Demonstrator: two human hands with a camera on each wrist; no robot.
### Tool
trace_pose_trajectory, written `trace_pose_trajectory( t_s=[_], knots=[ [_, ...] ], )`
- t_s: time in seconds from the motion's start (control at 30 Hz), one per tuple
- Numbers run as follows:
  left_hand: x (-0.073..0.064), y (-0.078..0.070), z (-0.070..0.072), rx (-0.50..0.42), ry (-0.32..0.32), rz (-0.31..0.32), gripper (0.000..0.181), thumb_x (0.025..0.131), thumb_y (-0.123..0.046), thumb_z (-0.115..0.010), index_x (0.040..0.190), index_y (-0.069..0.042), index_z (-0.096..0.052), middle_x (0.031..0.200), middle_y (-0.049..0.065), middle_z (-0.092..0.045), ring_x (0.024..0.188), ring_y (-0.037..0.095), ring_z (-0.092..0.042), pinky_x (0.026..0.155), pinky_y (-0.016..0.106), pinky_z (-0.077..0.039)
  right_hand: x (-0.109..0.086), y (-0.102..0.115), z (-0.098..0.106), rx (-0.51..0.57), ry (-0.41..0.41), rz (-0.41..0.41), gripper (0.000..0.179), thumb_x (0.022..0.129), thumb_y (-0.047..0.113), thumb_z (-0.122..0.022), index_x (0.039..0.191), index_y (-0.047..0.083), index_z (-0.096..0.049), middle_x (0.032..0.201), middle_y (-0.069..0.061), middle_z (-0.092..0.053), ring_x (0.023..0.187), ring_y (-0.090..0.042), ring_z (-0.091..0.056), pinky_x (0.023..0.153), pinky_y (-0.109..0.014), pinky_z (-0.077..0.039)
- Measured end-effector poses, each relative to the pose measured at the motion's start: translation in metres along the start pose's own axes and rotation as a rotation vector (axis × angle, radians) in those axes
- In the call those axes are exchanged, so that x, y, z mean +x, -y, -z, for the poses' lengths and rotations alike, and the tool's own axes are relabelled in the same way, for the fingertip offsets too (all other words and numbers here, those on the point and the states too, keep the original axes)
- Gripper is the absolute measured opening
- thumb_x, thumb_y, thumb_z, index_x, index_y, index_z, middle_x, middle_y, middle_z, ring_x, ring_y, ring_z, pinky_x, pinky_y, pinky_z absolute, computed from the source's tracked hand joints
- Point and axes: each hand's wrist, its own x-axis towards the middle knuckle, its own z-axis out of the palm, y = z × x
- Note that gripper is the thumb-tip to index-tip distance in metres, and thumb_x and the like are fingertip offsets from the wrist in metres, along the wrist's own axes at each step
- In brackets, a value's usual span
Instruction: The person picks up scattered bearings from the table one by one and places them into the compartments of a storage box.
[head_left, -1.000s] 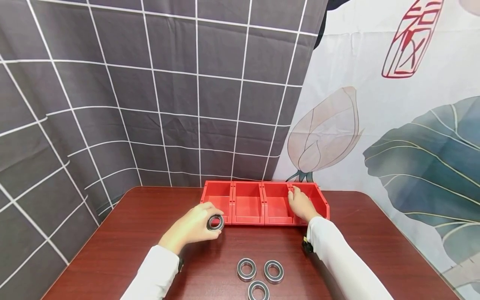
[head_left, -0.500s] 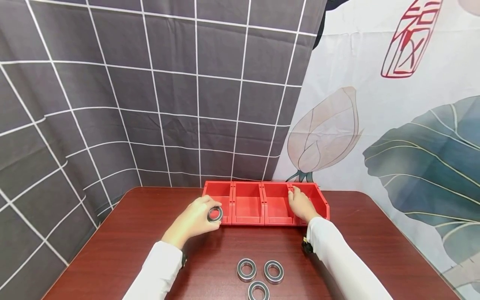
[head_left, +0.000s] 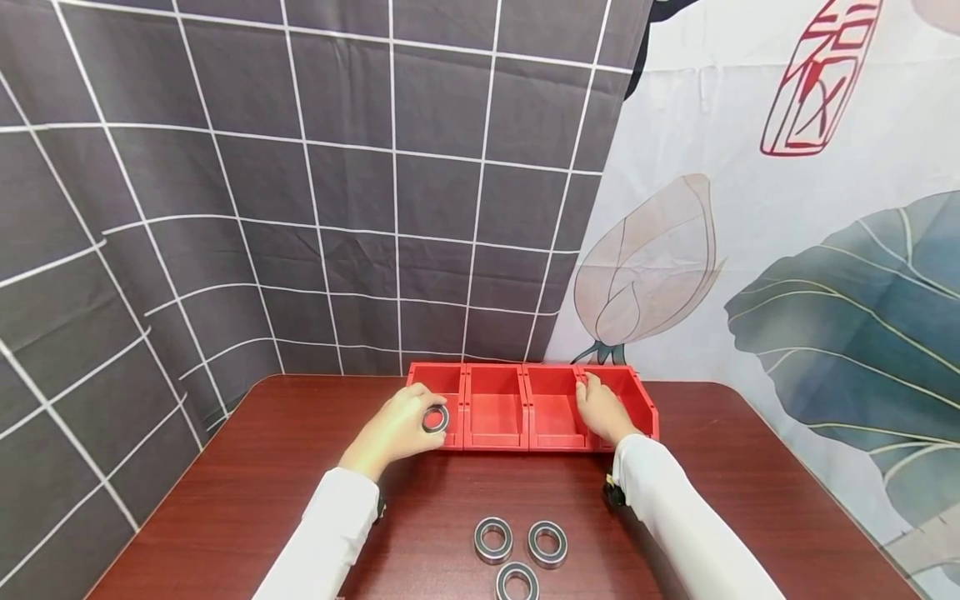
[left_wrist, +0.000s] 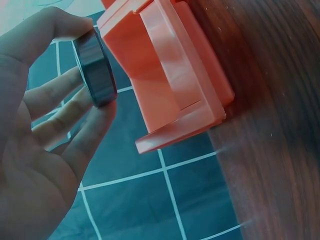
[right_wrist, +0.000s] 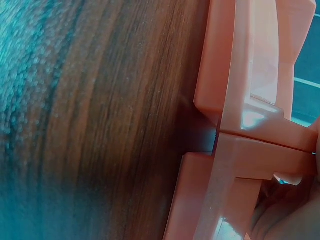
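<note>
My left hand point(head_left: 390, 429) pinches a ball bearing point(left_wrist: 95, 70) between thumb and fingertips, its ring tilted up on edge. In the head view, bearing and fingers overlap the front of the leftmost compartment of a red row of storage bins point(head_left: 495, 442). The left wrist view has the bearing beside that bin's open front, outside its wall. My right hand point(head_left: 603, 411) grips the divider between the two rightmost bins, with fingers point(right_wrist: 287, 212) reaching inside one; part of this hand is out of the right wrist view.
Three more bearings lie flat on the dark red wooden table point(head_left: 247, 492) in front of the bins: one to the left point(head_left: 481, 546), one to the right point(head_left: 547, 563), one nearest me point(head_left: 501, 583). A grey checked cloth point(head_left: 337, 192) hangs behind, beside a floral one point(head_left: 675, 275).
My left hand has moved forward and slightly right with the bearing, up over the front of the leftmost bin in the head view. The right hand and the three table bearings have stayed put.
</note>
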Motion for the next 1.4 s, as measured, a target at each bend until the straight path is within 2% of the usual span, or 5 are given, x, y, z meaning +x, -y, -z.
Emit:
trace_pose_trajectory(
  t_s=[0.37, 0.73, 0.8, 0.97, 1.4],
  knots=[
    [0.007, 0.001, -0.006, 0.006, -0.04, 0.029, 0.046, 0.068, -0.026, -0.082, 0.11, -0.01, -0.07, 0.092, 0.0, -0.058, 0.084, 0.015, -0.054, 0.076, 0.03, -0.053, 0.0, 0.001, 0.0, -0.004, -0.009, 0.006, 0.058, 0.105, 0.03, -0.032, 0.148, -0.007, -0.021, 0.143, -0.031, -0.039, 0.127, -0.045, -0.043, 0.103, -0.059, -0.034],
    [0.014, 0.001, -0.009, 0.007, -0.02, 0.096, 0.048, 0.068, -0.028, -0.083, 0.111, -0.01, -0.069, 0.097, 0.002, -0.059, 0.089, 0.018, -0.055, 0.077, 0.033, -0.055, -0.001, 0.001, 0.001, 0.014, 0.008, -0.017, 0.059, 0.104, 0.032, -0.034, 0.148, -0.005, -0.02, 0.142, -0.029, -0.041, 0.123, -0.043, -0.047, 0.1, -0.059, -0.039],
    [0.016, 0.001, -0.01, 0.024, -0.016, 0.104, 0.048, 0.069, -0.027, -0.082, 0.112, -0.009, -0.069, 0.099, 0.003, -0.059, 0.09, 0.019, -0.055, 0.079, 0.034, -0.055, 0.001, 0.001, 0.0, -0.003, -0.007, 0.0, 0.059, 0.104, 0.031, -0.033, 0.148, -0.006, -0.021, 0.141, -0.03, -0.041, 0.124, -0.044, -0.047, 0.101, -0.058, -0.038],
    [0.021, 0.001, -0.013, 0.061, -0.027, 0.08, 0.046, 0.072, -0.024, -0.078, 0.113, -0.006, -0.068, 0.101, 0.007, -0.06, 0.093, 0.024, -0.055, 0.086, 0.038, -0.051, 0.004, -0.002, -0.002, -0.041, -0.046, 0.037, 0.056, 0.104, 0.029, -0.031, 0.145, -0.009, -0.025, 0.14, -0.033, -0.041, 0.127, -0.046, -0.043, 0.106, -0.058, -0.033],
    [0.033, 0.002, -0.02, 0.106, -0.02, 0.077, 0.045, 0.072, -0.022, -0.077, 0.113, -0.004, -0.068, 0.103, 0.01, -0.061, 0.094, 0.024, -0.056, 0.093, 0.04, -0.049, 0.002, -0.002, -0.001, -0.003, -0.023, 0.016, 0.058, 0.104, 0.03, -0.033, 0.147, -0.006, -0.022, 0.141, -0.031, -0.041, 0.125, -0.045, -0.044, 0.104, -0.059, -0.034]
  ],
)
